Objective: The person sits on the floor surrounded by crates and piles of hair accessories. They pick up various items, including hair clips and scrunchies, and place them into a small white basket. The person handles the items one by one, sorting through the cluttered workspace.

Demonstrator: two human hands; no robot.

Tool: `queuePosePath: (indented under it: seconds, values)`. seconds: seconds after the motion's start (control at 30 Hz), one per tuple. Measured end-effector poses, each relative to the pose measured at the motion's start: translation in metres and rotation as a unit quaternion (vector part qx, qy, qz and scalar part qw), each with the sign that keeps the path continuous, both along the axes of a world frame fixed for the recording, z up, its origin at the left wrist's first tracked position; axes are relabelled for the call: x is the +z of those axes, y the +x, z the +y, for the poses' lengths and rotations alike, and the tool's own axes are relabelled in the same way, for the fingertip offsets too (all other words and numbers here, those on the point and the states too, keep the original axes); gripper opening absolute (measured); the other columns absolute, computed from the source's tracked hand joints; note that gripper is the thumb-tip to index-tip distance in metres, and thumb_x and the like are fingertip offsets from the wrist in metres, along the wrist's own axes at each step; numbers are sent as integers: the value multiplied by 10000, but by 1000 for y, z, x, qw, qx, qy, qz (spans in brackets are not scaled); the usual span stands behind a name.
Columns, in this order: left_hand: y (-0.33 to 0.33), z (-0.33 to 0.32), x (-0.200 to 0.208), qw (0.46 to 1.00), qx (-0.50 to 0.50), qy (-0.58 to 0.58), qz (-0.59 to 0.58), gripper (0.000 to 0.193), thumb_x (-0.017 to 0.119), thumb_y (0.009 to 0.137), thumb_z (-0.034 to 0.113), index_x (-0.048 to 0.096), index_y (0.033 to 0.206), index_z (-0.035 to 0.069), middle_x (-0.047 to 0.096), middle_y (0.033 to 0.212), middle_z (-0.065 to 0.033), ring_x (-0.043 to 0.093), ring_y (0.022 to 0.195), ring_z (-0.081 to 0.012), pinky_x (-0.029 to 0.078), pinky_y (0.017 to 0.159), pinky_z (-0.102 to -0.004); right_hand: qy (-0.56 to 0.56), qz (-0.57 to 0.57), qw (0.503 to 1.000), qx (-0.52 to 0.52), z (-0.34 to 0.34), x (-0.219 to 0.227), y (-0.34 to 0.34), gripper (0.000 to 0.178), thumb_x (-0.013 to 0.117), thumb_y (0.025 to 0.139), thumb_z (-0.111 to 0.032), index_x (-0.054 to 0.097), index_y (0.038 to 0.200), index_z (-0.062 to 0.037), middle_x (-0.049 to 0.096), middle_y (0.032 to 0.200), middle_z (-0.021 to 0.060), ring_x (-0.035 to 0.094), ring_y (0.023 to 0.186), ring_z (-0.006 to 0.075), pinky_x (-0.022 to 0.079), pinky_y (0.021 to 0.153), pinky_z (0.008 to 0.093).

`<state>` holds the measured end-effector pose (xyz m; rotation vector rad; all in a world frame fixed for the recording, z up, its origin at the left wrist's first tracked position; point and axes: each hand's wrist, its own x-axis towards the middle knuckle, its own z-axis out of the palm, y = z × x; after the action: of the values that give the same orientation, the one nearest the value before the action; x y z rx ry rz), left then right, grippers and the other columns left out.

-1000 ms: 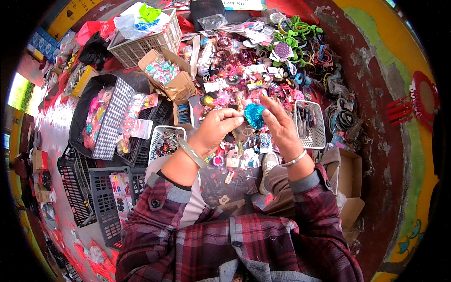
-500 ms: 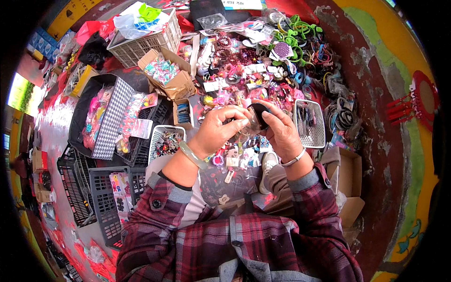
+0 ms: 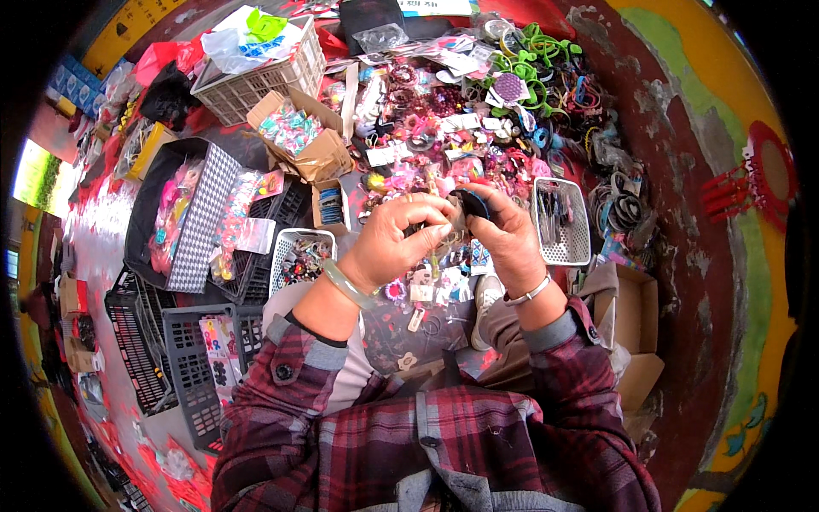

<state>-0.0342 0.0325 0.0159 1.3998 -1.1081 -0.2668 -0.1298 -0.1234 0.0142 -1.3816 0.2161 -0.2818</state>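
Note:
Both hands are raised over a spread of small hair accessories (image 3: 426,136). My right hand (image 3: 510,243), with a metal bangle at its wrist, grips a small dark, curved item (image 3: 472,202) between thumb and fingers. The item's exact kind is not clear. Close beside it, my left hand (image 3: 397,243) is closed in a pinch, thumb against the curled fingers, a pale green bangle at its wrist. Whatever the left fingers hold is mostly hidden; a bit of something clear or brownish shows between the hands.
White baskets stand at either side, one with small accessories (image 3: 304,260), one with thin dark pieces (image 3: 559,224). Further left are an open cardboard box (image 3: 324,158), a houndstooth-lidded black case (image 3: 203,218) and dark crates (image 3: 192,367). Green hairbands (image 3: 546,55) lie far right.
The dark item has tilted and now shows as a narrower shape. My right thumb has shifted slightly lower on it. The left hand keeps nearly the same pinch.

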Motion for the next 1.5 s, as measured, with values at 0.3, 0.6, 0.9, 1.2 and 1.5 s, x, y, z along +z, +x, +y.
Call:
queuePosePath:
  seconds: [0.3,0.6,0.9,1.2,1.5]
  values:
    - [-5,2,1,993,26,26,-114,64,573,780,37,572,828,-6,601,967,-134,589,892,-241,454,784,-312,-11,52,996,70,-10,15,-3,399,553,789,-30,521,1186,-10,561,1042,36,536,804,76,458,701,224]
    - [0,7,6,999,1,33,-14,61,579,792,58,587,801,-2,605,988,-122,585,873,-192,443,777,-301,95,16,981,167,-21,20,-2,490,654,768,-60,471,1222,-31,564,1006,38,566,820,99,503,704,242]
    - [-1,7,9,999,2,29,20,58,576,804,49,596,816,-4,617,946,-111,581,844,-178,441,768,-290,34,-6,995,92,-9,13,1,482,671,762,-103,476,1194,-16,561,1002,39,541,886,111,460,770,245]
    - [-5,4,7,990,48,-12,-128,65,596,772,22,596,836,5,613,911,-123,592,836,-221,457,753,-308,40,-31,998,35,-2,2,3,469,661,782,-144,475,1190,-4,554,1007,37,532,898,116,445,787,244]
    - [-3,4,2,1000,19,21,10,58,589,797,52,593,805,-5,615,887,-98,586,809,-177,457,721,-300,-24,-22,999,43,-5,16,2,514,713,724,-112,476,1172,-26,550,970,26,533,880,113,447,774,234]
